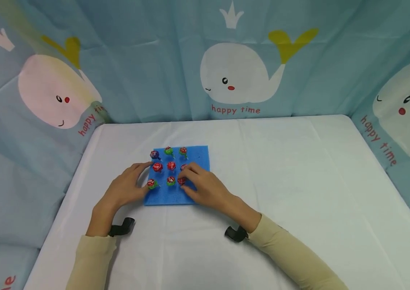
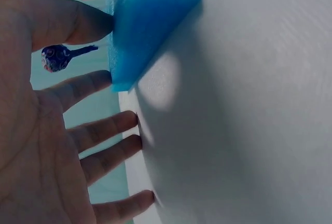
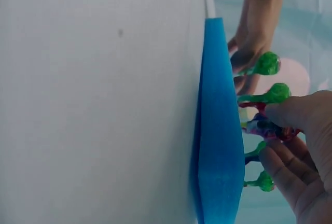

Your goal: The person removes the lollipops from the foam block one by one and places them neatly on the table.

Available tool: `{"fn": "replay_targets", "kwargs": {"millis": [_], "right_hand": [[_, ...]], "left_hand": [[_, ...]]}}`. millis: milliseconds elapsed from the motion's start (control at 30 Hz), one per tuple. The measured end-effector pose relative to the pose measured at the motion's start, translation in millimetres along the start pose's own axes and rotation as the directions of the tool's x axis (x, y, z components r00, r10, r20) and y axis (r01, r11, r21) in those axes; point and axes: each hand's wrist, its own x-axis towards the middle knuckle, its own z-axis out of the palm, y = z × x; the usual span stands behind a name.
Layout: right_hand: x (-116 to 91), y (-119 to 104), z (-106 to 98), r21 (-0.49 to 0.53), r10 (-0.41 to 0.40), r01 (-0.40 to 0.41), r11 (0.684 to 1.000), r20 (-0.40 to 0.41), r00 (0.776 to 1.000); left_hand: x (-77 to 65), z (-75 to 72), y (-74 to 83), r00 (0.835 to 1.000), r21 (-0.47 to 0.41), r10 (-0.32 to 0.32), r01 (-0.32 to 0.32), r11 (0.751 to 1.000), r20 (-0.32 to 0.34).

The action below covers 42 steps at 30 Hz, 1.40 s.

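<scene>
A blue foam board [image 1: 201,155] lies flat on the table, with several wrapped lollipops standing in it in rows. At its left edge, my left hand [image 1: 126,187] touches the board with thumb and index fingertips, fingers spread and fairly straight. A green-and-red lollipop [image 1: 152,184] stands beside that thumb. My right hand [image 1: 205,185] pinches a dark red and purple lollipop [image 3: 272,129] between thumb and fingers at the front right of the rows. Behind those fingers, another red lollipop [image 1: 183,167] is partly hidden. A blue-wrapped lollipop [image 2: 56,58] shows past the left hand.
A white cloth [image 1: 299,181] covers the table around the board. Blue curtains with printed whales [image 1: 241,72] hang behind and at both sides. Each wrist bears a black camera mount [image 1: 123,226].
</scene>
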Motion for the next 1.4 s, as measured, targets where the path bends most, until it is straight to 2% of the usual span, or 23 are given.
{"fn": "replay_targets", "kwargs": {"millis": [267,500,733,933,1233,1400], "right_hand": [[0.3,-0.4,2.1,-0.002,0.023,-0.023,1.0,-0.05,0.998],[5.0,4.3,-0.8,-0.059,-0.005,0.001,0.998,-0.053,0.999],[8.5,8.4,-1.1,-0.042,0.01,-0.012,0.999,-0.053,0.999],[9.3,8.3,-0.7,-0.026,-0.001,0.0,1.0,-0.043,0.999],[9.1,6.8,-3.9,-0.025,0.004,-0.006,1.0,-0.069,0.998],[8.9,5.7,-7.6,-0.02,0.01,-0.011,1.0,-0.08,0.997]], "left_hand": [[1.1,-3.3,1.8,0.999,-0.004,-0.037,0.037,0.999,0.005],[5.1,-5.6,3.9,0.999,0.008,-0.032,0.032,0.999,-0.015],[10.6,-3.6,5.6,0.999,0.012,-0.046,0.046,0.999,-0.014],[12.4,-4.0,5.0,0.999,0.007,-0.041,0.041,0.999,0.003],[9.8,-2.6,3.1,0.999,-0.011,-0.023,0.024,1.0,0.022],[8.2,-2.1,2.5,1.0,-0.018,-0.007,0.007,1.0,0.009]]}}
